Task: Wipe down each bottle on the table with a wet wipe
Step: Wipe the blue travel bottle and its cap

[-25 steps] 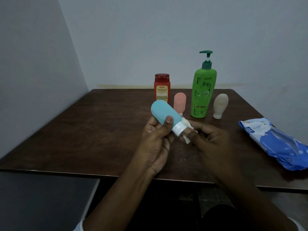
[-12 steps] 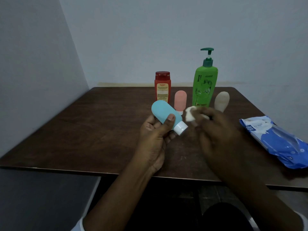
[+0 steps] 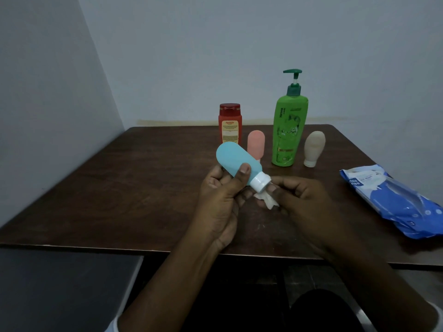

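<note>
My left hand (image 3: 221, 200) grips a light blue squeeze bottle (image 3: 236, 162) above the table, tilted with its white cap (image 3: 260, 182) pointing down to the right. My right hand (image 3: 303, 200) pinches a crumpled white wet wipe (image 3: 268, 201) just under and against that cap. Standing farther back on the table are a red bottle (image 3: 230, 123), a pink squeeze bottle (image 3: 256, 144), a tall green pump bottle (image 3: 288, 130) and a beige squeeze bottle (image 3: 314, 147).
A blue wet wipe pack (image 3: 393, 200) lies at the table's right edge. The dark wooden table (image 3: 134, 188) stands in a corner, with walls at the left and back. Its front edge runs just below my hands.
My right hand had lifted the wipe up and away from the cap half a second ago; now it has come back down and holds the wipe under the cap. The blue bottle stayed in my left hand.
</note>
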The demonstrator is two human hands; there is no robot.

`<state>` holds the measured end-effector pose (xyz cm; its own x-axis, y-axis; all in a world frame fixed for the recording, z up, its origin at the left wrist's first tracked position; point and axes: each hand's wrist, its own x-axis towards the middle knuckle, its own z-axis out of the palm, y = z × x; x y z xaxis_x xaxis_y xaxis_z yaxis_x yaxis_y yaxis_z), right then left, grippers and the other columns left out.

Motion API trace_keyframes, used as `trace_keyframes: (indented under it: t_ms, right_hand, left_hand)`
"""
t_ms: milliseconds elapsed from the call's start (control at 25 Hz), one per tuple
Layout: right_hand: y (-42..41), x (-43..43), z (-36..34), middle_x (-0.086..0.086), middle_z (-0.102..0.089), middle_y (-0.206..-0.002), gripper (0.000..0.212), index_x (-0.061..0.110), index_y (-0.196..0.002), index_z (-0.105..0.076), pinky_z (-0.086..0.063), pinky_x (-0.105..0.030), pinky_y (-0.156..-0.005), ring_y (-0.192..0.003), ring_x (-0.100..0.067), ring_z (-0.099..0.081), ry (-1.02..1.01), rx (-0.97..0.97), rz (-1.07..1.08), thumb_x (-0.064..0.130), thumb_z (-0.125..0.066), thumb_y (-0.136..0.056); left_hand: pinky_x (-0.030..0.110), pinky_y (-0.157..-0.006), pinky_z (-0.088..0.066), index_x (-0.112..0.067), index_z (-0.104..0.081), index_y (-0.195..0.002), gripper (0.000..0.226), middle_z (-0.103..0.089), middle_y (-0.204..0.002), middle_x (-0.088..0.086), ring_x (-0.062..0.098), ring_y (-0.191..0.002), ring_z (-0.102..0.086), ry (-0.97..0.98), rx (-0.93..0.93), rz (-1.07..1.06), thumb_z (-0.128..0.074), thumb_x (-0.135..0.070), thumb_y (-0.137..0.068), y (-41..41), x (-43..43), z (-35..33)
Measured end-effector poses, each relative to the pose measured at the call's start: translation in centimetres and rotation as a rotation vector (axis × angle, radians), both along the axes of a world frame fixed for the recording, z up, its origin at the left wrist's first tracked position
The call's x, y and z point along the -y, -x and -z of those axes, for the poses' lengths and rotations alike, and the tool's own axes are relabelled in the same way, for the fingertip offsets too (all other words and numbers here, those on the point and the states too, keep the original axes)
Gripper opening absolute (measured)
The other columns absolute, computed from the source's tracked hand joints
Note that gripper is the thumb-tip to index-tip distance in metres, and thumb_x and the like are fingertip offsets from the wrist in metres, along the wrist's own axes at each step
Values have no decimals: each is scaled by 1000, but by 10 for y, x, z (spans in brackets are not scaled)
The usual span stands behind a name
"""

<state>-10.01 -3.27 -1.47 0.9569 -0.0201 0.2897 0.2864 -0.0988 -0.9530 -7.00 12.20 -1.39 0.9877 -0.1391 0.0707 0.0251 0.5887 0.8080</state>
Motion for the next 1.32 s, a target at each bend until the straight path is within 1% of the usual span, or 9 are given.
trace_keyframes:
  t_ms: [80, 280, 400, 560, 640, 760, 920, 1120, 1320]
  right_hand:
    - [1, -3, 1, -1, -75, -108, 26, 21, -111, -73, -55, -28, -88, -101, -13, -70, -93, 9, 63, 8, -63, -91]
    - [9, 1, 11, -14, -61, -128, 33, 5, -128, -63, -46, -33, -101, -120, -24, -57, 827, 821, 311, 2, -56, -96]
    - [12, -5, 12, -19, -59, -129, 30, 1, -128, -62, -44, -37, -104, -124, -29, -54, 973, 916, 215, 12, -52, -102]
    - [11, -7, 5, -3, -63, -126, 32, 9, -126, -64, -44, -21, -100, -119, -9, -58, 672, 734, 279, 17, -62, -96]
    - [11, -11, 1, 7, -71, -112, 33, 17, -118, -68, -49, -16, -89, -104, -2, -65, 267, 404, 181, 20, -72, -85]
    - [9, -20, -5, -13, -75, -92, 28, 5, -103, -73, -55, -28, -69, -76, -17, -69, -368, -106, -95, 16, -70, -78]
    - [8, -19, -8, -20, -73, -94, 23, 0, -101, -72, -61, -29, -65, -71, -20, -68, -533, -312, -105, 13, -61, -86]
    - [12, -13, -12, 13, -67, -116, 30, 24, -123, -66, -46, -8, -89, -108, 5, -61, 313, 329, 335, 11, -59, -96]
    - [-4, -20, -6, -10, -68, -119, 34, 4, -117, -69, -46, -26, -102, -113, -19, -62, 714, 776, 450, -7, -69, -85]
  left_hand:
    - [33, -93, -61, -10, -63, -128, 52, -77, -119, 11, 22, -110, -75, -27, 0, -1, -74, -12, -77, -1, 0, 1]
    - [32, -86, -64, -3, -60, -133, 49, -75, -121, 17, 22, -102, -75, -8, -60, 73, -72, -6, -85, -2, -7, -3]
    - [39, -90, -63, -4, -63, -127, 51, -75, -120, 19, 26, -102, -75, 14, -68, 82, -75, -11, -77, 1, -9, -10]
    - [44, -100, -57, -7, -63, -130, 50, -72, -125, 21, 32, -120, -69, 147, -33, 141, -69, -4, -80, 1, -11, -14]
    - [44, -102, -55, -8, -59, -136, 53, -71, -127, 21, 34, -124, -67, 188, -3, 167, -66, -3, -84, 0, -12, -13]
    - [45, -102, -56, -8, -54, -141, 54, -70, -130, 20, 31, -117, -70, 155, 54, 191, -64, -10, -88, -1, -12, -12]
    - [45, -98, -58, -4, -57, -136, 56, -73, -124, 19, 27, -108, -74, 164, -54, 111, -68, -18, -83, -2, -10, -15]
    - [43, -79, -65, 2, -63, -117, 40, -76, -107, 28, 34, -88, -79, 460, -334, 53, -72, -9, -80, -6, -12, -21]
    - [41, -77, -65, 3, -70, -101, 20, -75, -109, 30, 34, -92, -78, 461, -346, 115, -67, -5, -83, 0, -5, -24]
